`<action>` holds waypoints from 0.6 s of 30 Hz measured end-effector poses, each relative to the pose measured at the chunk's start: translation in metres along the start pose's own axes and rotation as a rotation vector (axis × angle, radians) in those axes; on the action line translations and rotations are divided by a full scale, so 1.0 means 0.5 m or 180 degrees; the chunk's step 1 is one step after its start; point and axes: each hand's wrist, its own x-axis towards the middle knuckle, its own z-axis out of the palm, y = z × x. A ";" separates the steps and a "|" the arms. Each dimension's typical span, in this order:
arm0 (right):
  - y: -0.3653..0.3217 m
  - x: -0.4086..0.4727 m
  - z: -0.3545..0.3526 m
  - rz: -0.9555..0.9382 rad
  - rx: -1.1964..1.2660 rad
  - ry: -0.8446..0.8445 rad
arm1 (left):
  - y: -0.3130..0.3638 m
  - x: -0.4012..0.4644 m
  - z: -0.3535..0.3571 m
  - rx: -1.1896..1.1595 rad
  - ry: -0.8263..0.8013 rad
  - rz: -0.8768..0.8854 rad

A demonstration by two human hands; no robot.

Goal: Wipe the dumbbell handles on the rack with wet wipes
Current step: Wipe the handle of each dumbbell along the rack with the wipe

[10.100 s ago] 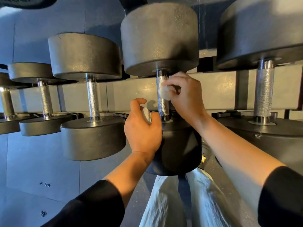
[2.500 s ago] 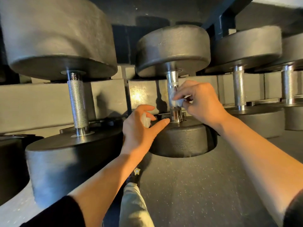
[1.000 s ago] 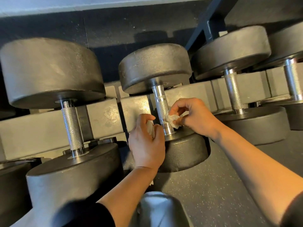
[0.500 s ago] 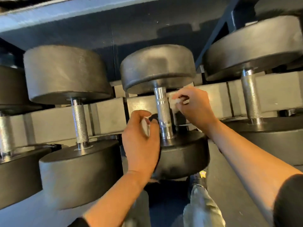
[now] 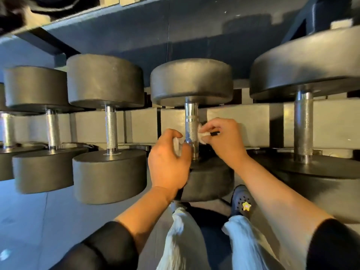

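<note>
A person stands at a dumbbell rack (image 5: 243, 121), both hands raised to the chrome handle (image 5: 191, 131) of the dumbbell (image 5: 191, 82) at the centre of the frame. The right hand (image 5: 224, 141), just right of the handle, pinches a small crumpled white wipe (image 5: 203, 135) between thumb and fingertips, the wipe just beside the knurled metal; whether it touches cannot be told. The left hand (image 5: 168, 164), just left of the handle, has its fingers curled round a second piece of white wipe (image 5: 177, 146) that shows between thumb and forefinger.

Four more dumbbells sit on the same grey rail: three smaller ones (image 5: 109, 129) running off to the left edge of the frame, and a larger one (image 5: 303, 125) at the right, each with its handle running up and down the frame between two dark round weights. A dark shelf (image 5: 175, 30) crosses the top of the frame.

At the bottom of the frame are black sleeves (image 5: 101, 250), pushed up the forearms, light grey trousers (image 5: 183, 240) and a dark clog (image 5: 240, 200) with a yellow star charm, on a grey floor (image 5: 39, 221). No brand, label or weight marking can be read on the dumbbells or the rack.
</note>
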 end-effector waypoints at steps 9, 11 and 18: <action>-0.019 -0.041 -0.020 0.0121 0.0053 -0.0539 | 0.002 -0.005 0.000 -0.0010 0.0022 -0.0111; -0.028 -0.032 -0.017 -0.0162 0.0124 0.0024 | 0.003 -0.005 0.001 -0.0020 0.0058 -0.0117; -0.024 -0.016 0.008 -0.0713 -0.0593 -0.0083 | 0.000 -0.006 0.002 0.0035 0.0131 -0.0088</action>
